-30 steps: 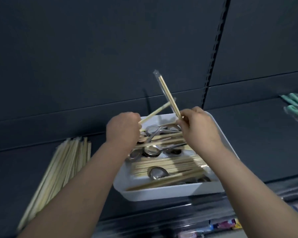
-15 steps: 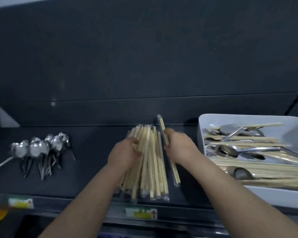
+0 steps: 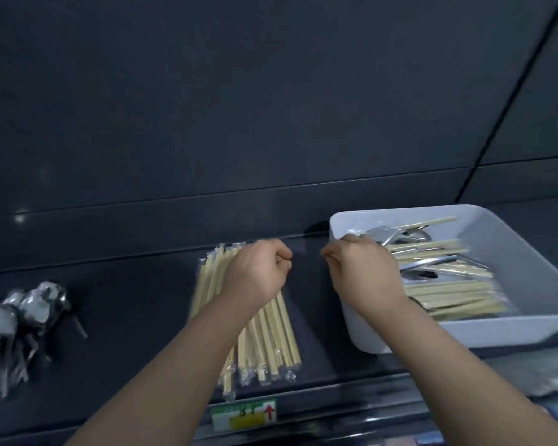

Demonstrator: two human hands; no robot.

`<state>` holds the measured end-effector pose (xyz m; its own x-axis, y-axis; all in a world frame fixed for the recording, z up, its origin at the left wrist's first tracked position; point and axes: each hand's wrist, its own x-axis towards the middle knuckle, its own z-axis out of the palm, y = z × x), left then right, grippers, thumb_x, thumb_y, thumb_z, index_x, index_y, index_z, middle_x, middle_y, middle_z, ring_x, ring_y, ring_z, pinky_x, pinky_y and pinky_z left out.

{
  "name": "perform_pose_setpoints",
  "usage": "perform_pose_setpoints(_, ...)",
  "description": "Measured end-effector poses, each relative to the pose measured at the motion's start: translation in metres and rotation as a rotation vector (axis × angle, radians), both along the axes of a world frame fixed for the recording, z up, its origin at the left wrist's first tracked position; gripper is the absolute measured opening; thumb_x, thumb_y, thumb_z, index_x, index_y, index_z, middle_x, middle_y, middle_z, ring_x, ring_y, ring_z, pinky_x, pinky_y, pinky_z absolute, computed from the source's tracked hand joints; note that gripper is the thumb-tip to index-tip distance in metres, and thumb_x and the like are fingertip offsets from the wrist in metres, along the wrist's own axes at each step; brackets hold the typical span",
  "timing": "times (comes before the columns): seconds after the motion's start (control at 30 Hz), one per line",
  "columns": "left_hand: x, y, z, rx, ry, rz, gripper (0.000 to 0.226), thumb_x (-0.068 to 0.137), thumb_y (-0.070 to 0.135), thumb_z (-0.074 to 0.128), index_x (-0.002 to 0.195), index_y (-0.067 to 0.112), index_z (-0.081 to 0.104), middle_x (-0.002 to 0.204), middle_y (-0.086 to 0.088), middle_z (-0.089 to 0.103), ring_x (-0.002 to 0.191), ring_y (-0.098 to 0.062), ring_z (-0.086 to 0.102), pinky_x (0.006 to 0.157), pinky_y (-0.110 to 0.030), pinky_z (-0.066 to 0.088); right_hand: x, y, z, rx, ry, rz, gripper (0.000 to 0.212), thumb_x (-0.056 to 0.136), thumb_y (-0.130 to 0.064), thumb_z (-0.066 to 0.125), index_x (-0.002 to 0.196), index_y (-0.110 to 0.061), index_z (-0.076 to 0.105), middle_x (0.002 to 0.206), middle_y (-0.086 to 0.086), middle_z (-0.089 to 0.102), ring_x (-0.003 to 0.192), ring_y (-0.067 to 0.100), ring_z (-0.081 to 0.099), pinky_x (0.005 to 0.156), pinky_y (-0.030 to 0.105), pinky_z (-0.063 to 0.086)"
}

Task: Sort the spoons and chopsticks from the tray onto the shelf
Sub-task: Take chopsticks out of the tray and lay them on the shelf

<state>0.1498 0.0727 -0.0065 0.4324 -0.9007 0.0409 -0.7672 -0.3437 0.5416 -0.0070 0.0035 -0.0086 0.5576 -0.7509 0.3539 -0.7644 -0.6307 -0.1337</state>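
A pile of wrapped wooden chopsticks point(image 3: 265, 333) lies on the dark shelf point(image 3: 126, 284), in the middle. My left hand point(image 3: 258, 272) hovers over the pile's far end, its fingers curled into a fist with nothing in them. My right hand point(image 3: 358, 268) is over the left edge of the white tray point(image 3: 512, 259), fingers curled, and I see nothing held. Inside the tray lie more wrapped chopsticks point(image 3: 448, 291) mixed with metal spoons point(image 3: 384, 235). A group of sorted spoons point(image 3: 30, 310) lies at the shelf's left end.
The shelf's dark back panel rises right behind the piles. A green and yellow price label point(image 3: 244, 416) sits on the shelf's front edge below the chopstick pile. Blurred packaged goods point(image 3: 535, 368) show under the tray at the lower right.
Both hands let go of the wrapped chopsticks they held; those now lie on the pile. My right hand has moved right to the tray's edge. My left hand has closed into a fist.
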Motion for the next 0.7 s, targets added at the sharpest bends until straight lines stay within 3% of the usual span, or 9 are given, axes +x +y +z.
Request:
perform_pose_setpoints(0.1, -0.036, -0.03, 0.014, -0.063, -0.022, -0.101, 0.015, 0.09, 0.024, 0.061, 0.099, 0.031, 0.07, 0.083, 0.018, 0.065, 0.093, -0.011, 0.065, 0.083, -0.033, 0.054, -0.044, -0.02, 0.003, 0.047, 0.068, -0.105, 0.024, 0.09, -0.022, 0.052, 0.104, -0.031, 0.069, 0.101, -0.003, 0.065, 0.101, 0.024, 0.058, 0.07, 0.031, 0.041)
perform_pose_setpoints(0.27, -0.101, -0.078, 0.017, -0.025, -0.097, -0.252, 0.016, 0.09, 0.022, 0.058, 0.097, 0.028, 0.071, 0.093, 0.011, 0.07, 0.092, -0.014, 0.064, 0.079, -0.034, 0.054, -0.123, -0.052, 0.001, 0.157, 0.119, -0.292, 0.024, 0.087, -0.021, 0.051, 0.101, -0.031, 0.068, 0.106, -0.004, 0.066, 0.101, 0.023, 0.06, 0.077, 0.032, 0.049)
perform_pose_setpoints(0.37, -0.128, -0.106, 0.004, 0.069, -0.146, -0.271, 0.018, 0.089, 0.021, 0.057, 0.101, 0.027, 0.07, 0.102, 0.006, 0.07, 0.1, -0.018, 0.062, 0.083, -0.034, 0.052, -0.164, -0.073, -0.003, 0.239, 0.123, -0.346, 0.027, 0.092, -0.024, 0.049, 0.11, -0.038, 0.065, 0.113, -0.007, 0.064, 0.105, 0.021, 0.059, 0.075, 0.03, 0.045)
perform_pose_setpoints(0.5, -0.153, -0.135, -0.016, 0.163, -0.28, -0.269, 0.023, 0.087, 0.017, 0.058, 0.105, 0.026, 0.069, 0.107, 0.002, 0.068, 0.104, -0.025, 0.061, 0.078, -0.03, 0.047, -0.202, -0.098, -0.013, 0.278, 0.099, -0.365, 0.028, 0.092, -0.025, 0.047, 0.109, -0.041, 0.064, 0.112, -0.011, 0.065, 0.103, 0.018, 0.06, 0.069, 0.027, 0.039)
perform_pose_setpoints(0.7, -0.172, -0.162, -0.031, 0.27, -0.508, -0.218, 0.022, 0.087, 0.009, 0.056, 0.101, 0.022, 0.066, 0.102, -0.001, 0.068, 0.099, -0.024, 0.063, 0.072, -0.03, 0.046, -0.212, -0.122, -0.016, 0.332, 0.105, -0.201, 0.027, 0.091, -0.026, 0.046, 0.105, -0.039, 0.065, 0.108, -0.011, 0.067, 0.102, 0.019, 0.061, 0.076, 0.029, 0.046)
